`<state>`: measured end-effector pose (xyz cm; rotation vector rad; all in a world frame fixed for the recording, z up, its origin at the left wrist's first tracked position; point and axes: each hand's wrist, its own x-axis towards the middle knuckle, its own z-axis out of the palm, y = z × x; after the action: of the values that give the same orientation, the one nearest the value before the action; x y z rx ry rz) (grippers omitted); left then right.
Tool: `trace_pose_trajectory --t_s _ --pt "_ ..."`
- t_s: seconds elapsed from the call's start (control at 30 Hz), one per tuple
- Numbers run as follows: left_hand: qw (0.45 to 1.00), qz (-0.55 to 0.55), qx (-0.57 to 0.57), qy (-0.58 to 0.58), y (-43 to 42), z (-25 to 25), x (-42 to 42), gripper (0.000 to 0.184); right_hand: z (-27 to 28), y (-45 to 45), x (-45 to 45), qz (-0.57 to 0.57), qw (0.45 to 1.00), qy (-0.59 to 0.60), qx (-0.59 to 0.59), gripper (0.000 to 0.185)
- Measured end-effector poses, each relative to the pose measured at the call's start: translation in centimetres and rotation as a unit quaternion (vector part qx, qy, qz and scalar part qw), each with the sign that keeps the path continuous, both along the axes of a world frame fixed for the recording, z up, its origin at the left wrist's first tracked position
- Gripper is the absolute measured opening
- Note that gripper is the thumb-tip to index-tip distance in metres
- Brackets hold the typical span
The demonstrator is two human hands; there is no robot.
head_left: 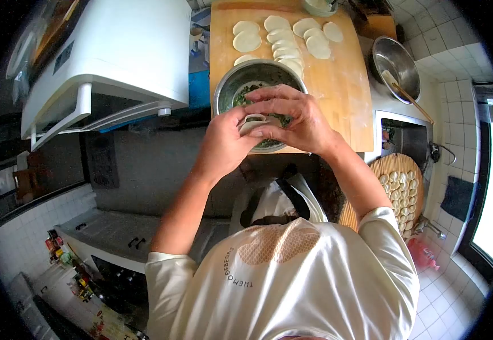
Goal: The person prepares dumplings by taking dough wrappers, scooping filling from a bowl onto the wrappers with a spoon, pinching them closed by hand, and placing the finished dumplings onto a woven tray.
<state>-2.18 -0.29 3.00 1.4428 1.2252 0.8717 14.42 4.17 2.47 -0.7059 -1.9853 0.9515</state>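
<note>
Between my two hands is a dumpling, its pale wrapper curved up and partly covered by my fingers. My left hand is closed on its left side, thumb and fingers pressed to the dough. From the right, my right hand pinches the same dumpling, its fingers arched over the top and its thumb below. Both hands are above a steel mixing bowl with green chopped filling in it. Behind the bowl, round dumpling wrappers lie in overlapping rows on the wooden board.
A steel pot with a wooden-handled utensil stands right of the board, beside a sink. Below that, a round woven tray carries many finished dumplings. A white appliance stands at the left. A small bowl sits at the board's far edge.
</note>
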Motion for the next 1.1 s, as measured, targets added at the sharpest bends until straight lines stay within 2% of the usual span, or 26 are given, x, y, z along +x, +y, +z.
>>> trace_pose_trajectory --t_s 0.03,0.1,0.17,0.37,0.43,0.5,0.53,0.6,0.7,0.77,0.8,0.87,0.9,0.93,1.0,1.03,1.07,1.1 --pt "1.000 0.003 -0.001 -0.002 0.0 0.2 0.0 0.019 0.1 0.0 0.0 -0.005 1.000 -0.018 0.020 0.028" --pt "0.996 0.000 0.004 0.085 0.1 0.6 -0.1 0.018 0.1 0.0 -0.1 -0.007 0.998 -0.038 0.039 0.026" --pt "0.996 0.007 0.014 0.087 0.1 0.2 -0.2 0.018 0.0 0.1 -0.3 0.004 0.995 -0.039 0.089 0.022" --pt "0.999 0.016 0.021 0.047 -0.1 -1.0 -0.6 0.019 0.3 0.1 -0.7 0.010 0.990 -0.031 0.135 0.017" --pt "0.998 0.011 0.022 0.055 -0.2 -1.1 -0.7 0.020 0.3 0.1 -0.7 0.012 0.993 -0.019 0.113 0.017" --pt "0.999 0.000 0.018 -0.039 -0.2 -1.7 -0.8 0.021 0.3 0.1 -0.6 0.012 0.996 -0.006 0.091 0.016" --pt "0.999 0.000 0.019 -0.040 -0.3 -1.6 -0.7 0.021 0.2 0.0 -0.6 -0.002 0.998 0.002 0.060 0.015" --pt "0.984 0.011 -0.078 -0.157 -0.4 -1.3 -0.3 0.025 0.0 -0.1 -0.3 -0.016 0.999 0.010 0.029 0.014" --pt "0.985 -0.016 -0.033 -0.168 -0.3 -1.1 -0.2 0.028 -0.5 0.3 0.1 0.012 1.000 -0.016 -0.007 0.025" --pt "0.982 -0.010 -0.019 -0.190 -0.4 -1.1 -0.1 0.027 -0.8 0.8 0.4 0.059 0.997 0.044 0.018 0.055" --pt "0.977 -0.003 -0.006 -0.211 -0.4 -1.0 0.0 0.027 -0.9 0.5 0.4 0.057 0.997 0.043 0.019 0.055" --pt "0.975 -0.009 -0.014 -0.221 -0.5 -1.3 -0.1 0.026 -1.2 0.0 0.3 0.133 0.979 0.104 -0.117 0.085" --pt "0.973 -0.011 -0.024 -0.231 -0.5 -1.5 -0.2 0.025 -1.7 0.1 0.5 0.141 0.986 0.048 -0.078 0.088" --pt "0.973 -0.016 -0.024 -0.230 -0.3 -1.8 -0.1 0.025 -2.0 0.0 0.4 0.137 0.986 0.049 -0.077 0.088" --pt "0.983 -0.025 0.112 -0.145 0.2 -1.9 0.2 0.026 -2.3 -0.2 -0.2 0.134 0.979 0.080 -0.131 0.082" --pt "0.987 -0.014 0.083 -0.134 -0.1 -1.4 0.4 0.027 -2.3 -0.1 -0.3 0.125 0.985 0.076 -0.096 0.072" --pt "0.987 -0.018 0.084 -0.134 -0.2 -0.8 0.6 0.027 -2.2 -0.3 -0.4 0.122 0.985 0.077 -0.094 0.072" --pt "0.987 -0.005 0.044 -0.157 -0.4 -0.4 0.9 0.028 -2.0 -0.6 -0.4 0.115 0.979 0.085 -0.142 0.066"
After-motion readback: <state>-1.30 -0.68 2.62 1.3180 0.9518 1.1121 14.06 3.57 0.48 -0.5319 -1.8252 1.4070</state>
